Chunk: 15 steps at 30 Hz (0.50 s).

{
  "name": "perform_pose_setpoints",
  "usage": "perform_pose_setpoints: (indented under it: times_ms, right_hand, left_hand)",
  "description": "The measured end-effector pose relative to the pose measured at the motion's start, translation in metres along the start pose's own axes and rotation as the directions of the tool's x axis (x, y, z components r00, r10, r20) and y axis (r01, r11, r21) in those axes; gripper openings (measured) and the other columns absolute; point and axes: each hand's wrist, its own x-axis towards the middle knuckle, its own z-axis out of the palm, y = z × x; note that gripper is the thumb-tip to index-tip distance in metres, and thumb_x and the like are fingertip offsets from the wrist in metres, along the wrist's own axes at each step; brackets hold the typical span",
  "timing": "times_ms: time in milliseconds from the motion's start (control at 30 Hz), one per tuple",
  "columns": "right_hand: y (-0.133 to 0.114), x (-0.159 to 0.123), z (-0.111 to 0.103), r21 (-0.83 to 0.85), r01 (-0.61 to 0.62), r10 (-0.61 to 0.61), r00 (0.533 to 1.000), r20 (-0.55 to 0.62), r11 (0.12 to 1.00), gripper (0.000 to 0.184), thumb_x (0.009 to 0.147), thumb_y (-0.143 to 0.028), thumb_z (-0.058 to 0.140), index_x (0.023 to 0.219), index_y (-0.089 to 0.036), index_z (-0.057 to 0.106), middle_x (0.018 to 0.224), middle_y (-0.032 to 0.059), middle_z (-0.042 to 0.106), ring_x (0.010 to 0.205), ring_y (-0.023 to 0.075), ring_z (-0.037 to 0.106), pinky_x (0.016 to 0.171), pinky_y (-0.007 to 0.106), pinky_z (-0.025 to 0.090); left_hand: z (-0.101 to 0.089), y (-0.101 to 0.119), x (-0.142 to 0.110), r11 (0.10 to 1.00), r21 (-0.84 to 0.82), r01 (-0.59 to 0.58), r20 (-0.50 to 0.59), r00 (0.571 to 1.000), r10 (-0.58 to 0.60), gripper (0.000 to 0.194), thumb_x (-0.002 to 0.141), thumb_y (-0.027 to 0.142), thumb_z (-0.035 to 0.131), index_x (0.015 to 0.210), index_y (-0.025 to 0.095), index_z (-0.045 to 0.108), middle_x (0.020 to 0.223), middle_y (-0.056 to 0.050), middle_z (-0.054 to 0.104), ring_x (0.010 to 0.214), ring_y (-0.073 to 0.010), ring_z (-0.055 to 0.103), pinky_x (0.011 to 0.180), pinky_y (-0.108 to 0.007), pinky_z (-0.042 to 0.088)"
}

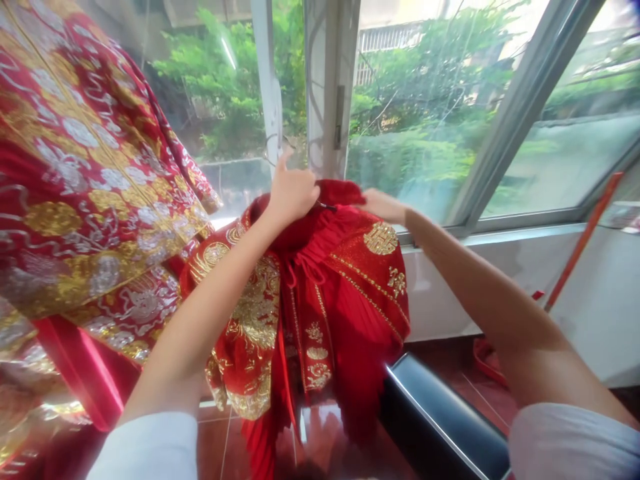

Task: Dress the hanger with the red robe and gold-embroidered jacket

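Observation:
A red garment with gold embroidery [313, 333] hangs in front of me, with gathered cloth, thin red ties and long folds that reach toward the floor. My left hand [296, 192] is closed at its top, around a clothes hanger. The hanger's thin curved hook [273, 159] shows by the thumb, and a short dark piece sticks out past the fingers. My right hand [386, 205] pinches the upper right edge of the red cloth; its fingertips are partly hidden by the fabric.
To the left hangs another red robe [100, 153] with gold and silver embroidery, close to my left arm. A black bin-like box [445, 407] stands at lower right. Behind are sliding windows [415, 120]. An orange-red pole [583, 240] leans at right, near a red dustpan-like object [487, 360].

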Motion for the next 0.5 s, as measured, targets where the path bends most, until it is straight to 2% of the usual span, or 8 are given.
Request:
perform_pose_setpoints:
  times_ms: [67,133,167,200,300,333,400,500]
  right_hand:
    - [-0.003,0.004,-0.016,0.010,0.007,-0.004,0.965,-0.263,1.000,0.009,0.077,-0.015,0.056,0.068,-0.015,0.058,0.064,0.0026,0.059,0.067,0.0129,0.050,0.068,0.028,0.043]
    - [-0.005,0.006,-0.021,0.026,0.053,-0.029,0.827,-0.561,0.998,0.009,0.075,-0.009,0.053,0.075,-0.014,0.061,0.076,0.0050,0.064,0.075,0.0144,0.053,0.076,0.028,0.043]
    - [-0.005,0.005,-0.018,0.034,0.064,-0.027,0.764,-0.645,0.997,0.011,0.075,-0.009,0.052,0.078,-0.015,0.061,0.081,0.0052,0.065,0.078,0.0154,0.055,0.079,0.029,0.044]
    - [-0.003,0.003,-0.013,0.043,0.045,-0.006,0.752,-0.660,0.998,0.010,0.075,-0.011,0.053,0.078,-0.016,0.061,0.082,0.0045,0.065,0.080,0.0166,0.055,0.080,0.030,0.044]
    - [0.005,-0.008,0.003,-0.012,-0.151,0.131,0.892,-0.432,0.988,0.015,0.079,-0.020,0.055,0.064,-0.018,0.054,0.068,0.0018,0.057,0.074,0.0190,0.054,0.078,0.033,0.044]
    - [0.008,-0.013,0.005,-0.074,-0.191,0.150,0.915,-0.376,0.979,0.020,0.079,-0.022,0.057,0.060,-0.019,0.051,0.064,0.0017,0.055,0.071,0.0188,0.052,0.077,0.033,0.043]
    - [0.012,-0.020,0.003,-0.196,-0.168,0.073,0.905,-0.419,0.966,0.020,0.081,-0.023,0.059,0.062,-0.018,0.053,0.066,0.0030,0.057,0.069,0.0173,0.049,0.075,0.032,0.041]
    - [0.015,-0.029,-0.010,-0.312,-0.084,-0.106,0.831,-0.546,0.947,0.012,0.088,-0.023,0.055,0.081,-0.016,0.062,0.081,0.0078,0.065,0.070,0.0148,0.048,0.073,0.028,0.037]
  left_hand:
    - [0.002,0.000,0.001,1.000,0.022,-0.022,-0.022,1.000,0.023,0.024,0.086,0.021,0.046,0.080,0.013,0.068,0.082,-0.011,0.065,0.107,-0.0307,0.056,0.114,-0.056,0.008]
    - [0.002,-0.002,0.002,0.997,0.062,-0.055,-0.048,0.997,0.058,0.027,0.089,0.025,0.045,0.081,0.015,0.068,0.078,-0.008,0.065,0.104,-0.0292,0.057,0.114,-0.057,0.009]
    - [0.002,-0.003,0.002,0.994,0.085,-0.063,-0.054,0.996,0.068,0.028,0.090,0.027,0.044,0.081,0.016,0.068,0.076,-0.007,0.064,0.102,-0.0285,0.058,0.114,-0.057,0.009]
    - [0.001,-0.003,0.002,0.992,0.108,-0.062,-0.052,0.996,0.068,0.030,0.092,0.028,0.043,0.081,0.016,0.068,0.074,-0.007,0.064,0.100,-0.0279,0.058,0.114,-0.056,0.010]
    - [0.003,0.005,-0.004,0.988,0.146,-0.042,-0.067,0.996,0.052,0.034,0.095,0.028,0.038,0.088,0.017,0.069,0.079,-0.009,0.065,0.097,-0.0270,0.059,0.114,-0.055,0.013]
    - [0.007,0.011,-0.008,0.987,0.148,-0.058,-0.083,0.994,0.071,0.034,0.096,0.028,0.037,0.094,0.018,0.069,0.086,-0.010,0.066,0.099,-0.0271,0.058,0.114,-0.054,0.015]
    - [0.020,0.029,-0.019,0.974,0.165,-0.153,-0.096,0.981,0.171,0.030,0.096,0.028,0.039,0.107,0.018,0.066,0.101,-0.011,0.066,0.106,-0.0272,0.055,0.114,-0.051,0.019]
    - [0.051,0.053,-0.037,0.923,0.252,-0.291,-0.060,0.947,0.315,0.033,0.095,0.034,0.047,0.119,0.016,0.060,0.112,-0.013,0.063,0.108,-0.0280,0.054,0.111,-0.047,0.030]
